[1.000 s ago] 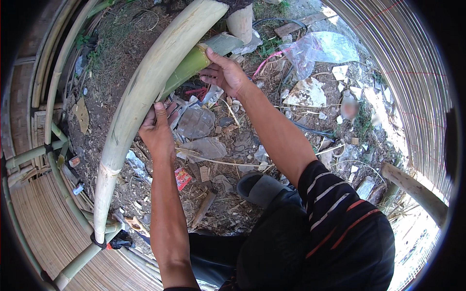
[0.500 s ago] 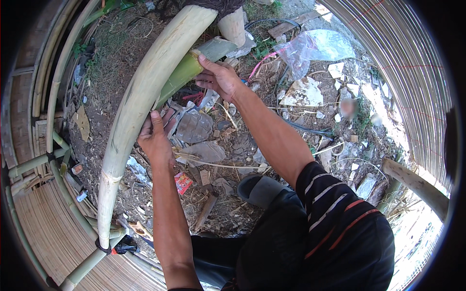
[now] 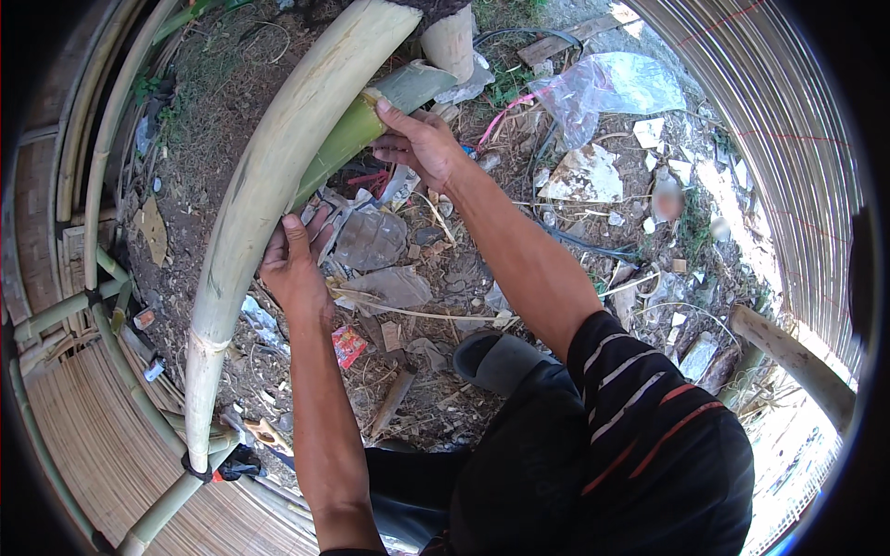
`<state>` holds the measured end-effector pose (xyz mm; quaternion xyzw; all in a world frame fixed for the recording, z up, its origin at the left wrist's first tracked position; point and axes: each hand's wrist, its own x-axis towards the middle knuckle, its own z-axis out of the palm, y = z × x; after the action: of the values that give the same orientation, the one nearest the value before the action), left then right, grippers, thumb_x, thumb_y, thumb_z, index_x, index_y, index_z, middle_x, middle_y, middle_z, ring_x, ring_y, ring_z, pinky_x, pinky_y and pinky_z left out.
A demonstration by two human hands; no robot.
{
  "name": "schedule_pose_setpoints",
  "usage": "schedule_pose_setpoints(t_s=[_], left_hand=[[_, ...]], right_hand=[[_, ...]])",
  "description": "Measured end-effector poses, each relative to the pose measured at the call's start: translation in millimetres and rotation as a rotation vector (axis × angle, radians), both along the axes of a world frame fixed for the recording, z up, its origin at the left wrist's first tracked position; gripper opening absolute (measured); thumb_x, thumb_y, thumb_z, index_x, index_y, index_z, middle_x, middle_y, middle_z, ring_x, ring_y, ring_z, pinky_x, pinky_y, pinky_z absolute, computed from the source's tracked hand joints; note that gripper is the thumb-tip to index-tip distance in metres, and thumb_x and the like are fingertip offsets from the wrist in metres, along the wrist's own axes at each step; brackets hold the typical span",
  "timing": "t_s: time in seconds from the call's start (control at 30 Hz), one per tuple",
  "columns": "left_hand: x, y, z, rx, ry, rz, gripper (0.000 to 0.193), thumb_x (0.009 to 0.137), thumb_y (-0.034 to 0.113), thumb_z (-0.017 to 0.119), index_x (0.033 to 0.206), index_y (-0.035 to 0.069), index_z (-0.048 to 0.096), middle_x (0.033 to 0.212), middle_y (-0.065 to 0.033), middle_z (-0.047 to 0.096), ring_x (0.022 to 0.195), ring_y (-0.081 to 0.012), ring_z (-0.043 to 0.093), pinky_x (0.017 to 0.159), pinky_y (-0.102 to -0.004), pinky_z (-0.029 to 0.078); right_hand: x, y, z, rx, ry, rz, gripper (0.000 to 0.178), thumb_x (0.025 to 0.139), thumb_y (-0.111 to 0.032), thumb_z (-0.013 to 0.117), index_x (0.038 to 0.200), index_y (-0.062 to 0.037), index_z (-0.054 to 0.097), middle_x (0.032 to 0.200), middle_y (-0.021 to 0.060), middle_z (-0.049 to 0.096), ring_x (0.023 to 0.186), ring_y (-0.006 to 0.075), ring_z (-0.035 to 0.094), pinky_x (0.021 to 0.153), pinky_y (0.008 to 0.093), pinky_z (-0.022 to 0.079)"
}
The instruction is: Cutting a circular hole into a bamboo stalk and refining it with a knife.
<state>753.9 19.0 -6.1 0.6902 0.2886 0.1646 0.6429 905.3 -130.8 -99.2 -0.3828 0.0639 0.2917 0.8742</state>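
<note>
- Head view: green bamboo piece (image 3: pixel 345 139) lies alongside pale pole (image 3: pixel 267 167), partly hidden by it; positioned, I judge, but I see no binding on it.
- Right hand (image 3: pixel 425 148) grips its upper end.
- Left hand (image 3: pixel 296 271) near lower end; grip I cannot tell.

My left forearm (image 3: pixel 329 426) extends upward, near vertical, from the lower edge. My left hand (image 3: pixel 295 276) is half curled: left thumb (image 3: pixel 297 239) upright, left fingers (image 3: pixel 320 229) bent and parted to its right. My right forearm (image 3: pixel 519 243) slants upward and leftward. My right hand (image 3: pixel 430 150) sits higher: right thumb (image 3: pixel 395 116) directed to the upper left, right fingers (image 3: pixel 397 153) loosely bent below it.
</note>
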Motion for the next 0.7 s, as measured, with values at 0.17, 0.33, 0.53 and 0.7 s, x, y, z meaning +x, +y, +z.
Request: schedule_pose_setpoints(t_s=[0.17,0.33,0.53,0.7], left_hand=[[1.0,1.7,3.2,-0.001,0.014,-0.002,0.054,0.104,0.032,0.062,0.142,-0.005,0.051,0.138,-0.0205,0.061,0.117,-0.0347,0.067,0.094,-0.0421,0.059],[1.3,1.4,6.1,-0.028,0.03,-0.005,0.053,0.105,0.03,0.061,0.143,-0.005,0.05,0.139,-0.02,0.061,0.115,-0.0346,0.068,0.091,-0.0415,0.06],[0.6,0.6,11.1,-0.032,0.034,-0.048,0.053,0.105,0.03,0.06,0.143,-0.005,0.05,0.139,-0.0186,0.061,0.114,-0.0342,0.069,0.09,-0.0408,0.06],[-24.0,-1.4,-7.6,-0.04,0.053,-0.075,0.055,0.105,0.032,0.06,0.145,-0.005,0.048,0.137,-0.019,0.061,0.112,-0.0321,0.07,0.088,-0.0391,0.061]], right_hand=[[3.9,-0.2,-2.9,0.049,-0.006,0.001,0.063,0.09,-0.048,0.079,0.123,0.0024,0.06,0.113,0.0115,0.068,0.099,0.0213,0.066,0.086,0.0367,0.055],[8.5,0.7,-9.1,0.095,0.0,0.049,0.061,0.09,-0.049,0.078,0.123,-0.0012,0.062,0.113,0.0097,0.068,0.104,0.0216,0.063,0.089,0.0379,0.053],[7.6,-2.8,-2.9,0.151,0.034,0.086,0.057,0.09,-0.049,0.077,0.126,-0.0067,0.063,0.114,0.0081,0.068,0.108,0.0213,0.06,0.093,0.0379,0.05],[-9.8,-8.4,-3.7,0.037,0.019,0.056,0.063,0.09,-0.049,0.077,0.131,-0.0046,0.06,0.118,0.0085,0.066,0.104,0.0208,0.063,0.087,0.0331,0.052]])
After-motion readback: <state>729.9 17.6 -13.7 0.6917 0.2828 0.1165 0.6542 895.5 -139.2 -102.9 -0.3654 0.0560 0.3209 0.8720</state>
